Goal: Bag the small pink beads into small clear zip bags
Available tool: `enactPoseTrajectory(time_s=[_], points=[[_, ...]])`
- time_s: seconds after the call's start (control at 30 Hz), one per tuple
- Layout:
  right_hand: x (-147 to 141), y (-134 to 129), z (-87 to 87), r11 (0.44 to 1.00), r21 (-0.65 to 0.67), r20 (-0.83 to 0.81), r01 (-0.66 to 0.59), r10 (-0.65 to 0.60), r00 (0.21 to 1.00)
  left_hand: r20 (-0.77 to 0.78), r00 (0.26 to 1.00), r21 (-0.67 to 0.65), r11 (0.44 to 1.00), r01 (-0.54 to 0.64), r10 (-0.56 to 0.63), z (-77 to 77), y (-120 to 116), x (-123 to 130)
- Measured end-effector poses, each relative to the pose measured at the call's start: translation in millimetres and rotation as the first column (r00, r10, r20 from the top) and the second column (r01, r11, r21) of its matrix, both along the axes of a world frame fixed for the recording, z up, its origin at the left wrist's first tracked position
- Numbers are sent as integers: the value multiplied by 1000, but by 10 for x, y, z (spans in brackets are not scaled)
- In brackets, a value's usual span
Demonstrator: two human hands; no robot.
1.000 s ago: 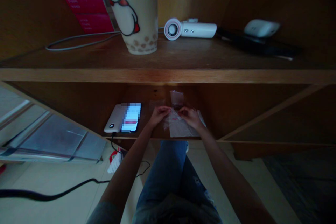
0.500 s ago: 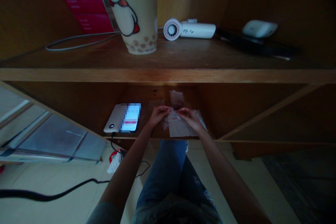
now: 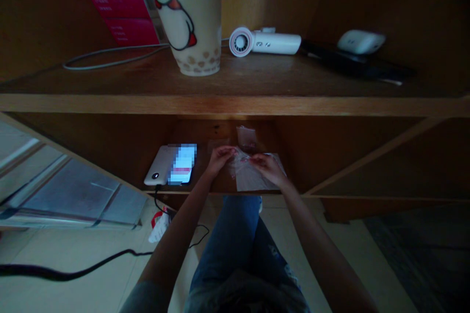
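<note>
Both my hands work over a low wooden desk surface under a shelf. My left hand (image 3: 220,160) and my right hand (image 3: 270,167) pinch a clear plastic bag (image 3: 249,176) from either side, with a white sheet or label showing through it. A smaller clear packet with a red mark (image 3: 246,137) lies just beyond my hands. A smartphone with a lit, pixelated screen (image 3: 182,164) rests on a white power bank (image 3: 159,166), left of my left hand.
A wooden shelf edge (image 3: 235,105) runs above, holding a tall snowman-print cup (image 3: 191,19), a white handheld fan (image 3: 266,42), and a white case (image 3: 361,42). Black cable (image 3: 77,269) crosses the tiled floor below; my jeans-clad legs (image 3: 235,244) show beneath the desk.
My right hand has shifted slightly right, and my fingers have drawn closer along the bag's top edge. The bag looks a little more gathered between them.
</note>
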State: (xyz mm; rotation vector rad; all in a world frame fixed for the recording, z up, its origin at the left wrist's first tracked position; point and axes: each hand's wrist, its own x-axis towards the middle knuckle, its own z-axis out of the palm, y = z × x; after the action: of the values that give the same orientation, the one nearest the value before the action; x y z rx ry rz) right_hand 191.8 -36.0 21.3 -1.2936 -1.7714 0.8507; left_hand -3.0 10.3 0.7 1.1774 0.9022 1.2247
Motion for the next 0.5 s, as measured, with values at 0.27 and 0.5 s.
enactPoseTrajectory(time_s=[0.27, 0.5], points=[[-99, -48, 408, 995, 83, 174, 58, -72, 982, 3, 996, -29, 996, -84, 84, 73, -47, 8], [-119, 63, 109, 981, 58, 56, 183, -186, 981, -34, 998, -4, 998, -58, 58, 29, -31, 11]])
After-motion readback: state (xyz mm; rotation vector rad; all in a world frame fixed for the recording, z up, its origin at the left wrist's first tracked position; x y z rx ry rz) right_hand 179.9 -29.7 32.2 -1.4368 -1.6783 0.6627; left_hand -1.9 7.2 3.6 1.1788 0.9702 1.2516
